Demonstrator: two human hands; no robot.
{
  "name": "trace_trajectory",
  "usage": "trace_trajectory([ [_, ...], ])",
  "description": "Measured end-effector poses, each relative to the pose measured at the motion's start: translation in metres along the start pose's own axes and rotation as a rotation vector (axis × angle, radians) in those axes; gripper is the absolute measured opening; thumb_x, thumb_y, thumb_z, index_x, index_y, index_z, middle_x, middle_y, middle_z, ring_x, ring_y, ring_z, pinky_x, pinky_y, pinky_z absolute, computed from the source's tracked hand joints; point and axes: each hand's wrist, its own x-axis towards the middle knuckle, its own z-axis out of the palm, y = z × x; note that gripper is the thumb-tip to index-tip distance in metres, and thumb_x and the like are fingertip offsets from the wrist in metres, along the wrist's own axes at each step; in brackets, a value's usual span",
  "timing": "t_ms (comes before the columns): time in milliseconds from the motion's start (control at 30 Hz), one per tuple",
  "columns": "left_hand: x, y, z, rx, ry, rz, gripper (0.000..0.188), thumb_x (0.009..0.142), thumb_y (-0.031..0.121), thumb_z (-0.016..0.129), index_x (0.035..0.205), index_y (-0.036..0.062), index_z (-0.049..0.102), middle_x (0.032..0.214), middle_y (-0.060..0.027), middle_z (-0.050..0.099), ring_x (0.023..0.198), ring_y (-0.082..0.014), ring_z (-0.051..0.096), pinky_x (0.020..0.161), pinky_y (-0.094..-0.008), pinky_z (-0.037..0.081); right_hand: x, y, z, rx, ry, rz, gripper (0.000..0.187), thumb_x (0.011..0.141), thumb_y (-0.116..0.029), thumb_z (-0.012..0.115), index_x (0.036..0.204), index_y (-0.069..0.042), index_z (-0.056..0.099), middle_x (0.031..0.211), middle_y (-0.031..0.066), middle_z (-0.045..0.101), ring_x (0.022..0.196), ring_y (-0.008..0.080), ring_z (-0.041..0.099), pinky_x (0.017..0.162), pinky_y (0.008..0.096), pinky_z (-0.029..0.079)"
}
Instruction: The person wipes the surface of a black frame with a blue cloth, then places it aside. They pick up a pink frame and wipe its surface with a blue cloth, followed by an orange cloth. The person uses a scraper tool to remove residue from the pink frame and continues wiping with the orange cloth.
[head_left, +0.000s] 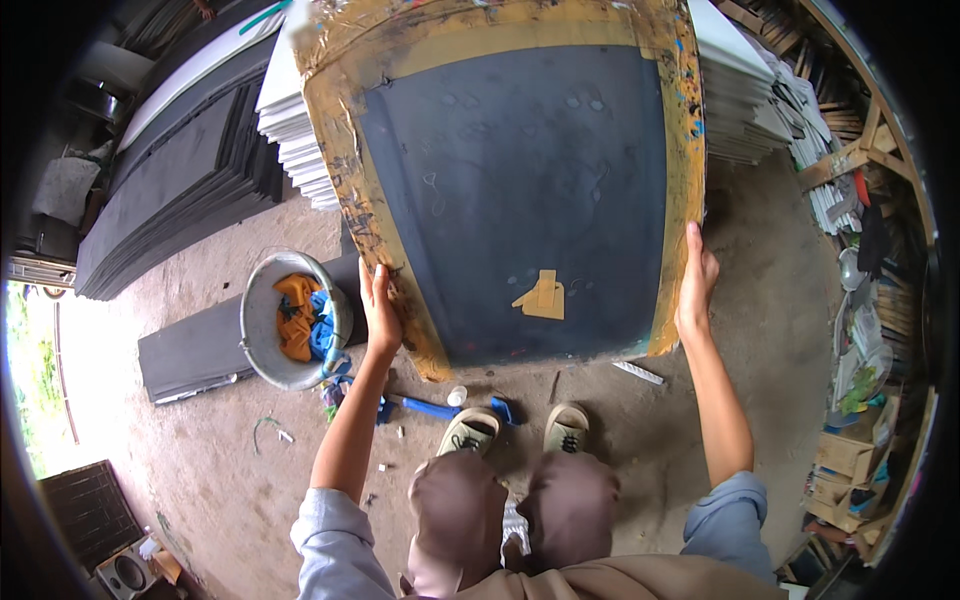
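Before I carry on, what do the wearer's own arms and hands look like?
The left hand and right hand are bare, with no gloves, and no watch or bracelet shows on either wrist. The left sleeve is pale grey-blue; the right sleeve looks a darker grey-blue. Both end up the arm, leaving the forearms uncovered.

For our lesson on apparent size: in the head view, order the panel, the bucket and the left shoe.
1. Panel
2. Bucket
3. Left shoe
This is apparent size only; nearness likely enlarges the first.
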Motion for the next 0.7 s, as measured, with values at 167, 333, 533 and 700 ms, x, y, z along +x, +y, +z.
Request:
trace_trajectory([
  [167,-0.027,0.112,-0.003,-0.044,-0.058,-0.088,0.055,0.092,0.036,0.043,0.137,0.0062,0.028,0.127,-0.0097,0.043,0.115,-0.0193,0.043,0.096,-0.0331,0.034,-0.030,-0.114,-0.013,-0.114,0.030,0.093,0.051,0.089,-0.047,0.051,0.087,0.003,0.061,0.083,0.0065,0.058,0.080,0.0141,0.053,0.077,0.0278,0.041],
  [333,-0.045,0.272,-0.011,-0.198,-0.307,-0.279,0.061,0.091,0.051,0.030,0.134,0.0083,0.035,0.118,-0.0086,0.052,0.109,-0.0219,0.050,0.092,-0.0360,0.040,-0.041,-0.221,-0.052,-0.086,0.003,0.215,0.056,0.089,-0.046,0.051,0.104,0.007,0.060,0.100,0.0132,0.061,0.093,0.0188,0.055,0.085,0.0306,0.041],
  [533,-0.060,0.431,0.016,-0.295,-0.292,-0.210,0.065,0.093,0.056,0.025,0.142,0.0120,0.021,0.134,-0.0064,0.040,0.116,-0.0184,0.044,0.096,-0.0345,0.038,-0.053,-0.396,-0.050,0.073,0.051,0.116,0.059,0.090,-0.045,0.049,0.114,0.009,0.055,0.112,0.0134,0.058,0.107,0.0185,0.051,0.093,0.0286,0.036],
  [700,-0.072,0.538,0.014,-0.390,-0.432,-0.072,0.061,0.091,0.059,0.030,0.125,0.0105,0.043,0.106,-0.0049,0.055,0.092,-0.0161,0.056,0.076,-0.0329,0.049,-0.023,-0.477,-0.029,-0.195,0.048,-0.116,0.052,0.091,-0.045,0.048,0.101,0.005,0.060,0.098,0.0136,0.061,0.094,0.0211,0.055,0.081,0.0297,0.041],
])
